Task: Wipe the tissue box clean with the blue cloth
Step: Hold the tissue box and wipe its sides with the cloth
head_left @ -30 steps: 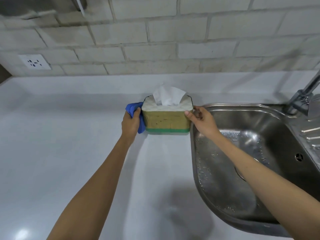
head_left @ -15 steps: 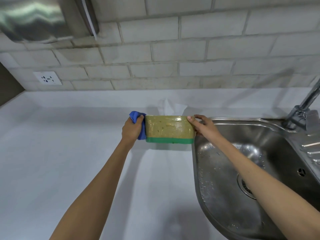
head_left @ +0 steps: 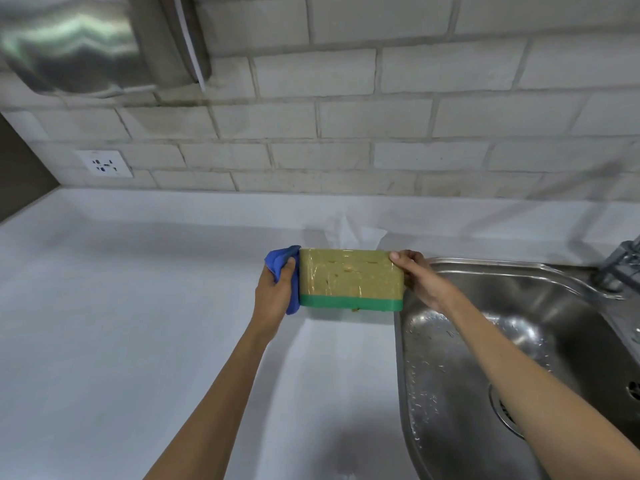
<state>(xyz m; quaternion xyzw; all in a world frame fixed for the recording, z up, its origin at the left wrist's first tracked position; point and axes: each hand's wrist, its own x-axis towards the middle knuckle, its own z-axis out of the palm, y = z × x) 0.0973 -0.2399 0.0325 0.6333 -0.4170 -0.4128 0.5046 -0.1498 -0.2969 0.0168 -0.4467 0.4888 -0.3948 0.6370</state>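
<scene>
The tissue box (head_left: 349, 277) is olive-yellow with a green band along its bottom edge, held up above the white counter between both hands. A white tissue (head_left: 353, 233) sticks out behind its top edge. My left hand (head_left: 273, 296) presses the blue cloth (head_left: 282, 263) against the box's left end. My right hand (head_left: 420, 280) grips the box's right end, thumb at the upper corner. The box's top face is hidden from this angle.
A steel sink (head_left: 519, 358) lies right of the box, wet inside, with a tap (head_left: 620, 265) at the far right. The white counter (head_left: 121, 323) spreads to the left. A wall socket (head_left: 104, 164) and a steel dispenser (head_left: 86, 43) are on the tiled wall.
The box has been lifted off the counter and tilted so its front side faces me; the top is no longer seen. Both hands kept their hold on its ends.
</scene>
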